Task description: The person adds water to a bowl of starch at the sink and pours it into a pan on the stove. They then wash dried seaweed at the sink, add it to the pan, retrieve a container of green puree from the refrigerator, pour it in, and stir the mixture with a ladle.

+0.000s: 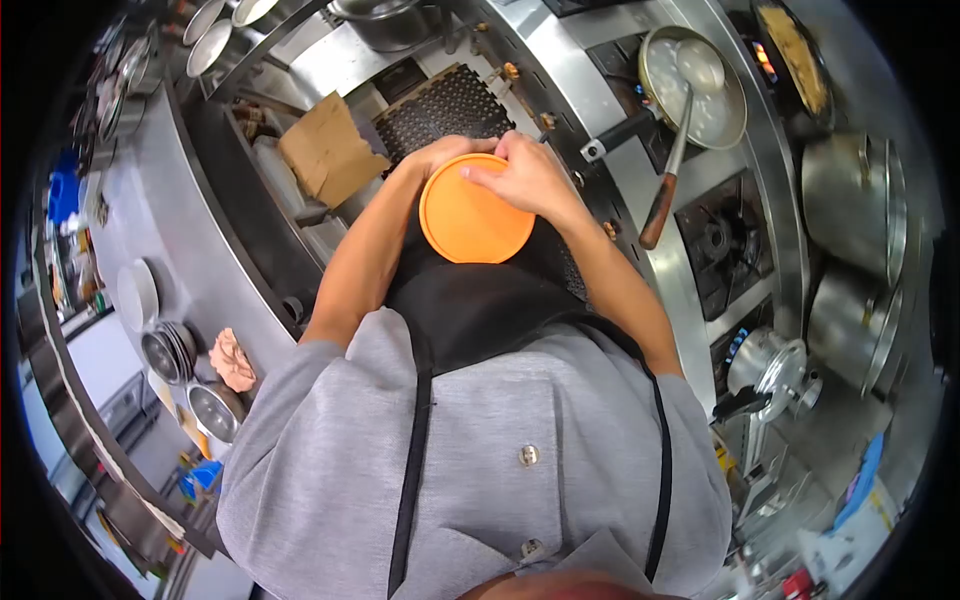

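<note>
A person in a gray shirt (480,430) and black apron (470,305) holds a round orange lid (472,222) at upper center, the right hand (525,178) pinching its rim, thumb on top. The left hand (450,153) meets the upper edge; its hidden fingers leave its grip unclear. A ladle (677,150) rests in a pan (728,118), upper right.

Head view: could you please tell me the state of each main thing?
Orange lid: in hand, right hand's thumb on top, left hand at its rim
Frying pan: uncovered, on the stove
Ladle: resting in the pan
Middle burner: no flame visible
Silver pot: blue flame beside it
Metal bowls: nested
</note>
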A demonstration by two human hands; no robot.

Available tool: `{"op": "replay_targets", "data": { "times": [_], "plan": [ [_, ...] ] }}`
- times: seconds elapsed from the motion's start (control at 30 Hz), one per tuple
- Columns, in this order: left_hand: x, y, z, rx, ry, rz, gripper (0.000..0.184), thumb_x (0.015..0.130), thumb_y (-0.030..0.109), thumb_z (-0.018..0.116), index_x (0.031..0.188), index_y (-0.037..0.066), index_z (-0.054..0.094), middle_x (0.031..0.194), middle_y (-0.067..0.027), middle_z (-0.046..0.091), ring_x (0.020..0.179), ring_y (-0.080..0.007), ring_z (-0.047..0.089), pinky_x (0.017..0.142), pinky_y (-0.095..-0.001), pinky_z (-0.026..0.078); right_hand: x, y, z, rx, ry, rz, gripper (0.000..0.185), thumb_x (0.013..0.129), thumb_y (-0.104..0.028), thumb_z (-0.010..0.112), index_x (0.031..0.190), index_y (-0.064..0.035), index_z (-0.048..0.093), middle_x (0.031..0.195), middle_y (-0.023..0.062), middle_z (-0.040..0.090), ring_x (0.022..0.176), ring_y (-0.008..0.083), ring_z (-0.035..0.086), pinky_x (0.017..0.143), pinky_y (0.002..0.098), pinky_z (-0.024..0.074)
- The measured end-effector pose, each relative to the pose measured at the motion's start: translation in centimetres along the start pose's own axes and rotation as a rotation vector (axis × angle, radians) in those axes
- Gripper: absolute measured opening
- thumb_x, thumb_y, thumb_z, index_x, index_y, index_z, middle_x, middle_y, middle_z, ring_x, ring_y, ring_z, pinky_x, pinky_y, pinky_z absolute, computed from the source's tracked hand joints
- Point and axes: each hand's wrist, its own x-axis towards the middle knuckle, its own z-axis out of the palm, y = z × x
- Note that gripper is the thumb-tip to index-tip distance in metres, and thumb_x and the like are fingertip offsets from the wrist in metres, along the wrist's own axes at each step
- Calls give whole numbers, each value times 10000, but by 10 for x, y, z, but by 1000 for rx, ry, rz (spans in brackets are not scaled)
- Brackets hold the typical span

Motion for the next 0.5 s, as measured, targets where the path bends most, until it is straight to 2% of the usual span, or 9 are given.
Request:
{"op": "replay_targets", "data": {
  "times": [0.07, 0.1, 0.17, 0.2, 0.3, 0.37, 0.4, 0.43, 0.5],
  "plan": [
    [-3, -18, -2, -210, -14, 34, 373, 961, 329, 503, 1210, 74, 612, 1104, -88, 657, 966, -167, 639, 851, -304, 506, 8, -8, -8, 282, -168, 165, 424, 765, -368, 762, 895, 21, 656, 741, 83, 636, 729, 181, 613, 712, 315, 491],
    [-4, -28, 0, -410, -55, 67, 359, 952, 308, 529, 1197, 59, 616, 1099, -85, 658, 962, -171, 640, 854, -309, 506, 9, -14, -6, 273, -181, 157, 424, 765, -368, 762, 895, 21, 656, 741, 83, 636, 729, 181, 613, 712, 315, 491],
    [-16, -22, -4, -360, -22, 14, 332, 937, 257, 566, 1184, 40, 614, 1095, -78, 656, 972, -176, 635, 849, -322, 512, 3, -32, -4, 498, -362, -107, 338, 806, -291, 742, 898, 28, 679, 723, 41, 660, 716, 108, 609, 685, 270, 487],
    [-16, -33, -10, -439, -56, 47, 337, 945, 259, 557, 1200, 44, 605, 1116, -78, 652, 982, -177, 632, 861, -321, 509, 0, -39, -18, 514, -491, -61, 320, 846, -247, 705, 1012, 24, 669, 873, 66, 687, 794, 119, 627, 735, 278, 504],
    [-29, -61, -17, -724, 55, 255, 442, 951, 350, 530, 1261, 39, 570, 1265, -81, 595, 1076, -204, 604, 946, -309, 469, -2, -41, -53, 1035, -89, -149, 280, 889, -168, 660, 1088, 11, 578, 1027, 98, 672, 881, 142, 656, 775, 286, 532],
    [-33, -68, -36, -314, -62, 275, 420, 934, 267, 558, 1277, 23, 561, 1325, -100, 539, 1150, -209, 557, 982, -304, 427, 18, -24, -73, 559, 131, -142, 259, 884, -199, 654, 1018, 13, 590, 877, 129, 692, 806, 187, 680, 725, 314, 534],
    [-44, -52, -35, -444, 32, 130, 352, 932, 234, 551, 1185, 0, 627, 1438, -104, 423, 1203, -219, 520, 1021, -308, 388, 31, -12, -66, 291, 104, -134, 277, 876, -235, 657, 1011, -1, 595, 840, 146, 679, 772, 236, 674, 695, 337, 522],
    [-37, -66, -38, -454, 56, 294, 323, 925, 225, 564, 1112, -17, 668, 1485, -107, 349, 1277, -192, 445, 1057, -300, 340, 42, -2, -57, 17, 78, -127, 296, 868, -270, 660, 1004, -15, 600, 803, 163, 666, 739, 285, 669, 665, 360, 510],
    [-39, -63, -46, -320, 32, 488, 329, 920, 221, 571, 1098, -40, 667, 1507, -112, 301, 1331, -187, 374, 1085, -289, 292, 66, 26, -15, 21, -145, -197, 328, 847, -334, 669, 992, -46, 609, 811, 192, 640, 750, 363, 634, 656, 403, 479]
  ]
}}
